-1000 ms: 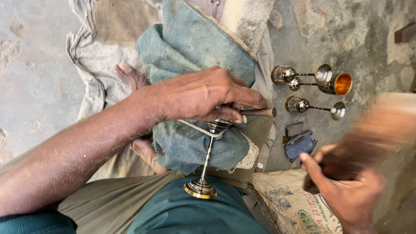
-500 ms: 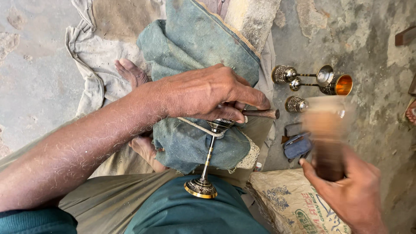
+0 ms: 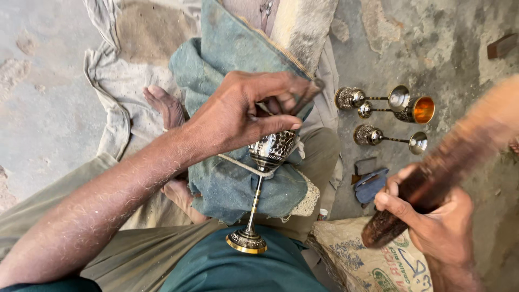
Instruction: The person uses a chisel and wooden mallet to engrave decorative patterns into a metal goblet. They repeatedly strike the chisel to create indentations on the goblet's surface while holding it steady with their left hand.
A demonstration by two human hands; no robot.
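While the engraved metal goblet (image 3: 267, 162) lies across a blue-green cloth (image 3: 238, 178) on the person's lap, foot toward the body, the left hand (image 3: 238, 116) clasps its bowl together with a thin tool (image 3: 305, 96). Judged rigid, fairly weighty and slick; the slender stem looks weakest, so the bowl is the sound hold. The right hand (image 3: 438, 227) is clenched on a wooden mallet (image 3: 448, 162), blurred. Finished goblets (image 3: 386, 116) lie on the floor.
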